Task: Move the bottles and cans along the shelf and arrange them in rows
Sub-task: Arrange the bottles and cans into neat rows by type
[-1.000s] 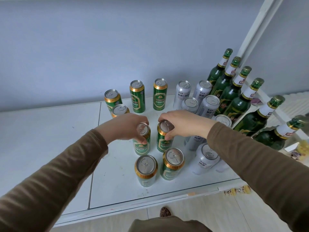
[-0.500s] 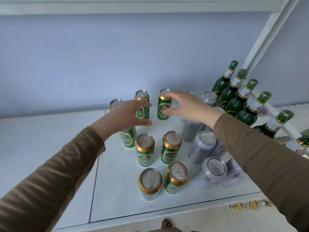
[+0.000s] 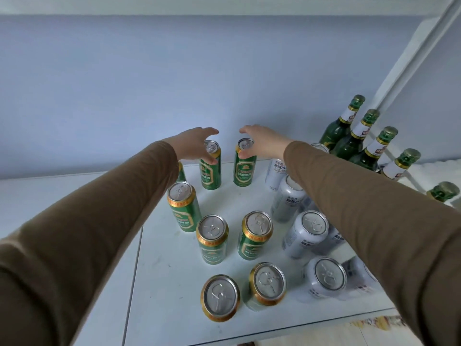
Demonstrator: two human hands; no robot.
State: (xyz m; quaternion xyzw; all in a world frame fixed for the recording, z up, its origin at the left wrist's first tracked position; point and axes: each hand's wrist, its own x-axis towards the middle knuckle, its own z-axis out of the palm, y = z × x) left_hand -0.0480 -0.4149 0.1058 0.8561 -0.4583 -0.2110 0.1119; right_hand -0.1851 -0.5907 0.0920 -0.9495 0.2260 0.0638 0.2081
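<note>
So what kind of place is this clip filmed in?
Probably a room in a home or small storeroom, not a shop: a plain white shelf against a bare bluish wall, stocked with green beer cans, silver cans and green bottles.

Soft, even daylight fills the view, bright but cool, giving the wall [image 3: 174,83] a bluish cast. Shadows are faint: only pale smudges lie under the green cans [image 3: 212,239] on the white shelf [image 3: 159,283]. The silver can tops carry a dull sheen without hard glare. Wide-angle distortion bends the sleeves [image 3: 74,233] and leans the bottles [image 3: 344,121] outward at the edges. The silver cans [image 3: 306,233] at right look slightly smeared, and overall detail is soft.
</note>
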